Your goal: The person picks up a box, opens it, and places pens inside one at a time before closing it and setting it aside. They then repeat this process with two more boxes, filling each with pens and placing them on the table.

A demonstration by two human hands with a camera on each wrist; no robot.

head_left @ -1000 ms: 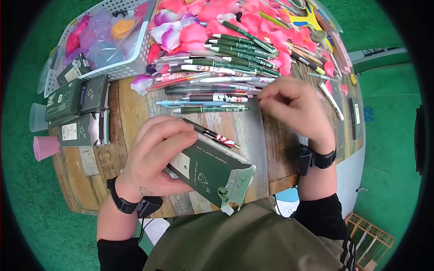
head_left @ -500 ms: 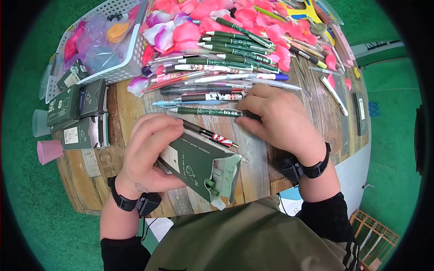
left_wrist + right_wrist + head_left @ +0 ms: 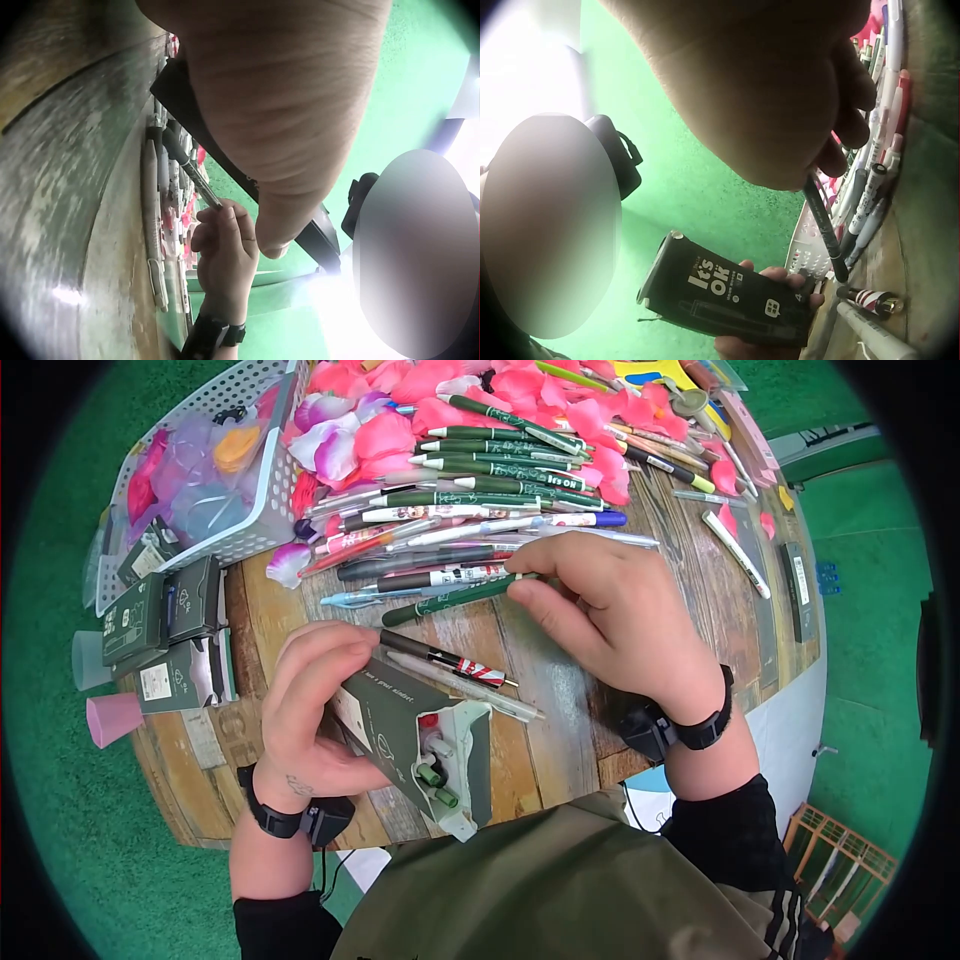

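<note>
My left hand grips a dark green cardboard pen box printed "It's OK" in the right wrist view. The box's torn open end faces my body, and several pen ends show inside. My right hand pinches one end of a green pen between thumb and fingers. That pen slants in the left wrist view, its held end raised. Close beside the box, a black pen with a red-and-white pattern and a clear-barrelled pen lie on the wooden table.
Rows of pens lie beyond my hands, with pink petals behind them. A white perforated basket stands at the back left. Several green boxes and a pink cup are at the left. A dark narrow box lies at the right.
My right hand has come down to the green pen, taken hold of its end and raised it. The box has shifted left and turned, so its open end shows more.
</note>
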